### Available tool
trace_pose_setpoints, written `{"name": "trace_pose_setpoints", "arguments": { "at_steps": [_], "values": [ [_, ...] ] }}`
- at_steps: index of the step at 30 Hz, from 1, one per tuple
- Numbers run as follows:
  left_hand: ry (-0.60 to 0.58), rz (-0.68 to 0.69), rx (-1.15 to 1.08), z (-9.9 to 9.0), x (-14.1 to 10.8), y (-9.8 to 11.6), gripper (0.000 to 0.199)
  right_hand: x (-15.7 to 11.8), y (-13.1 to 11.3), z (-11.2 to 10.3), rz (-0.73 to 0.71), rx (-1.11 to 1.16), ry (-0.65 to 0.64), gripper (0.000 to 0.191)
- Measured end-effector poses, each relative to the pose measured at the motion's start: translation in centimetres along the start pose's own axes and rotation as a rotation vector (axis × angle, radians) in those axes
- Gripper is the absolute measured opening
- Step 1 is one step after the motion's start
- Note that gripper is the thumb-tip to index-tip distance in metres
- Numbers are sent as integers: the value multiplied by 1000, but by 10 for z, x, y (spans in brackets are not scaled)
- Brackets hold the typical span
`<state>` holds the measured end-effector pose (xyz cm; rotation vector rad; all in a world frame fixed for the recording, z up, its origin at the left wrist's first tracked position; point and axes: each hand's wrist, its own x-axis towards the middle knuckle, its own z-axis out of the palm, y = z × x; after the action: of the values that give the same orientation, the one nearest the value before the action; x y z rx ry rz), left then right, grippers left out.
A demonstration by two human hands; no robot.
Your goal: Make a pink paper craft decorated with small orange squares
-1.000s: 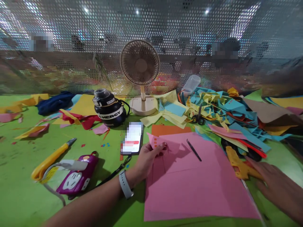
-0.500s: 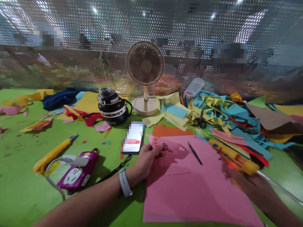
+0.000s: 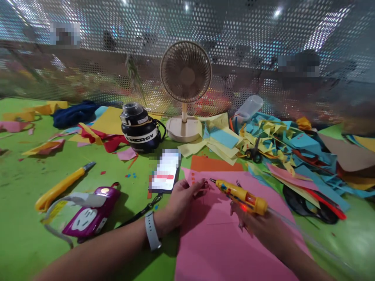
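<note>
My right hand [image 3: 249,220] is closed around a yellow hot glue gun [image 3: 241,197], its red light lit and its dark nozzle pointing left. The nozzle tip is close to the fingertips of my left hand [image 3: 184,197]. Those fingers are pinched together over the pink paper sheet [image 3: 216,242]; the tiny reddish thing at their tips is too small to name. Black tweezers [image 3: 238,183] on the sheet are mostly covered by the glue gun. An orange sheet [image 3: 216,164] with small red squares beside it sticks out behind the pink one.
Left of me are a phone [image 3: 165,171], a purple power strip [image 3: 90,212], a yellow utility knife [image 3: 63,187] and a black bottle [image 3: 139,130]. A fan [image 3: 186,72] stands at the back. Paper scraps [image 3: 293,136] and small scissors [image 3: 254,154] lie right. The glue gun's cord [image 3: 310,238] trails right.
My right hand has brought the glue gun leftward, over the pink sheet to my left fingertips, covering most of the tweezers. My left hand keeps its pinch. The view has shifted slightly.
</note>
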<state>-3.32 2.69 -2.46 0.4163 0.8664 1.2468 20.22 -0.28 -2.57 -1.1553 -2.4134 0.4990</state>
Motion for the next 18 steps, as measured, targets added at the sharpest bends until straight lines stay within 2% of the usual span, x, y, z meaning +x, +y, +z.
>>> {"name": "trace_pose_setpoints", "arguments": {
  "at_steps": [4,9,15,18],
  "values": [
    [-7,-9,31,1,-2,3,29,-1,3,-8,-55,-77,-42,42],
    [3,-27,46,1,-3,5,28,-9,11,-7,-41,-172,-10,45],
    [-4,-33,28,0,-2,3,27,-1,0,-9,-69,-97,-19,46],
    [-23,-23,21,-1,-2,3,27,6,-9,-10,-21,-39,-6,43]
  ]
}}
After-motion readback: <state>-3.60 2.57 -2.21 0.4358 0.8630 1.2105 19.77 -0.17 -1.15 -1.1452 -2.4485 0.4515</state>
